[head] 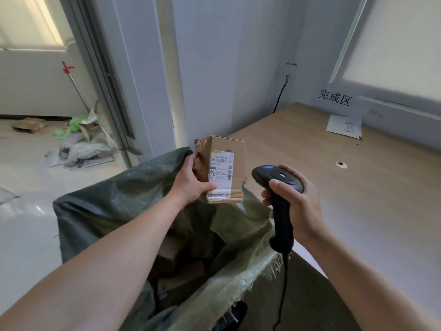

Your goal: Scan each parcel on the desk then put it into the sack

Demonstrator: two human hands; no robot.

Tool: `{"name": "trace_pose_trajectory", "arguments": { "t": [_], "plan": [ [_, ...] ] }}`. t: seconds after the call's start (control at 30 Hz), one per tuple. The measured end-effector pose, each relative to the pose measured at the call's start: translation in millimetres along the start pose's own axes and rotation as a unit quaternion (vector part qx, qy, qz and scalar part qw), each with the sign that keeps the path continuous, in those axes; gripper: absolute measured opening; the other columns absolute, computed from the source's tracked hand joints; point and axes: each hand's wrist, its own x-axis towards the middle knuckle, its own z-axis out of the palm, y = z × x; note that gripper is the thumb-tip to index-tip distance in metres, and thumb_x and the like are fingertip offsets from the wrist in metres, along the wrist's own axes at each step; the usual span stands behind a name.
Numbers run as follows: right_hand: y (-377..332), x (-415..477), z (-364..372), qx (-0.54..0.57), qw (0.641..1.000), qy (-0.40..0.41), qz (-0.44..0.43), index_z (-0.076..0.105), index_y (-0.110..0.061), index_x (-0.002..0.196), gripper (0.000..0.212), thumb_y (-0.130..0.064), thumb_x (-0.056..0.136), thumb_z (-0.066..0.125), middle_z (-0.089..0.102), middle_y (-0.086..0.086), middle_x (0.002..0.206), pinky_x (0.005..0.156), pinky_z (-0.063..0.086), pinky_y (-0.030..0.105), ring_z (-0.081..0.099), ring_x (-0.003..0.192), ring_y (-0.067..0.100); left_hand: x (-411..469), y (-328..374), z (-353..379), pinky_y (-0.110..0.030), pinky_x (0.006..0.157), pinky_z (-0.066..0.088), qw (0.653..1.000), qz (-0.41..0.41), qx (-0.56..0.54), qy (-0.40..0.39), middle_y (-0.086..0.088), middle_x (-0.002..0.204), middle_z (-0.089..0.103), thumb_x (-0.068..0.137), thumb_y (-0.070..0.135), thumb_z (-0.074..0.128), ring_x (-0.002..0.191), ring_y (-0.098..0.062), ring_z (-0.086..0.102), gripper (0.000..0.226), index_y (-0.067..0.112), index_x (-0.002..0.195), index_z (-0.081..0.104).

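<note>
My left hand (191,181) grips a small brown cardboard parcel (235,149) by its left side, holding it upright above the sack's mouth with its white shipping label facing me. My right hand (298,206) holds a black handheld barcode scanner (278,181) by the handle, its head pointing left toward the parcel's label from close by. The green woven sack (114,201) stands open below both hands, against the desk's left edge, with several cardboard parcels lying inside it.
The wooden desk (358,187) stretches to the right, bearing a paper sheet (344,126) near the wall and a small cable hole (341,164). A sign with Chinese characters (335,98) hangs on the wall. Packaging litter (81,144) and a red-topped pole (76,88) lie beyond the doorway at left.
</note>
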Motion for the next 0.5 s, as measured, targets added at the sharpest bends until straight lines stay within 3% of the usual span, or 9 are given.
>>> {"name": "trace_pose_trajectory", "arguments": {
  "t": [0.23,0.4,0.5],
  "plan": [
    [28,10,27,-0.018,0.999,-0.03,0.037,0.06,-0.023,0.127,0.058,-0.022,0.071,0.075,0.068,0.022,0.075,0.049,0.044,0.03,0.062,0.058,0.03,-15,-68,-27,-0.046,0.107,0.046,0.992,-0.092,0.077,0.03,-0.006,0.142,0.052,0.071,0.021,0.09,0.128,-0.027,0.051,0.095,0.021,0.147,0.034],
    [42,14,34,-0.025,0.998,-0.038,0.052,0.063,-0.028,0.122,0.052,-0.022,0.072,0.075,0.069,0.022,0.076,0.052,0.044,0.032,0.064,0.061,0.032,-21,-102,-19,-0.043,0.101,0.047,0.974,-0.171,0.137,0.053,-0.005,0.142,0.052,0.073,0.036,0.088,0.126,-0.027,0.053,0.089,0.021,0.144,0.035],
    [51,17,34,-0.035,0.997,-0.035,0.06,0.061,-0.023,0.127,0.062,-0.026,0.068,0.079,0.069,0.022,0.076,0.053,0.044,0.033,0.063,0.061,0.032,-21,-122,-9,-0.04,0.093,0.048,0.962,-0.214,0.165,0.045,-0.006,0.139,0.055,0.075,0.041,0.085,0.122,-0.028,0.057,0.087,0.019,0.142,0.034]
  ]
}}
